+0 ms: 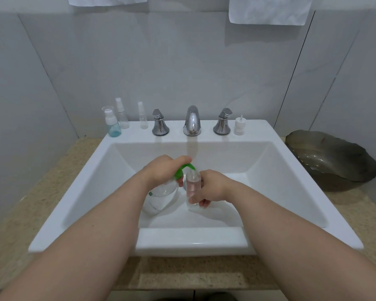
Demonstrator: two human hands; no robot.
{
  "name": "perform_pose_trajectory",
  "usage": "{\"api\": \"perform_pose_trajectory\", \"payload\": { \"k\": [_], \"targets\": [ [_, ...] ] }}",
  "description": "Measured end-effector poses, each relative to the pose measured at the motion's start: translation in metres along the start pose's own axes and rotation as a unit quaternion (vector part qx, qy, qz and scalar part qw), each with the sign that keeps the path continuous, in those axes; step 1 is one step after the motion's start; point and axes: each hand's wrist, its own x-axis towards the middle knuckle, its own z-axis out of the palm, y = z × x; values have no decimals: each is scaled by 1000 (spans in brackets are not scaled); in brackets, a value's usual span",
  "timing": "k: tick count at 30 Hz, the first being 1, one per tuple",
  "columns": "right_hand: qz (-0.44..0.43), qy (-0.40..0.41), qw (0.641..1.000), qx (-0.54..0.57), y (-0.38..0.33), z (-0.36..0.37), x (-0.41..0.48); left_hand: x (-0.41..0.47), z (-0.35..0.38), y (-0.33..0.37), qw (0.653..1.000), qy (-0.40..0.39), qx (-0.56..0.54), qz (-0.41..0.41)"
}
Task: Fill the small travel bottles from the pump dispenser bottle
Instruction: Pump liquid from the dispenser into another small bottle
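Small travel bottle (193, 185), clear, held upright over the sink (291, 192) basin.

It was clasped in the right hand (211, 187); the pump dispenser bottle (161, 197), green spout touching its mouth, was gripped by the left hand (164, 170).

light soft, even, cool, coming from above and in front. towels (269, 9) throw faint grey shadows down the tiled wall (182, 61). arms shade the sink (269, 170) floor softly, no hard edges. bright glints on the chrome faucet (192, 120) and its two handles; pale sheen along the sink's front rim. wide-angle bend: wall joints lean outward, counter (52, 181) curves at the sides. forearms near the bottom edge slightly soft; centre fairly sharp, mild overall haze.
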Motion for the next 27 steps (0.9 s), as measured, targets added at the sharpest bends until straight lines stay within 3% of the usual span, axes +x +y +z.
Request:
{"api": "perform_pose_trajectory", "payload": {
  "k": [27],
  "targets": [
    [1,7,1000,3,3,1,6,8,0,-7,1000,0,-12,15]
  ]
}}
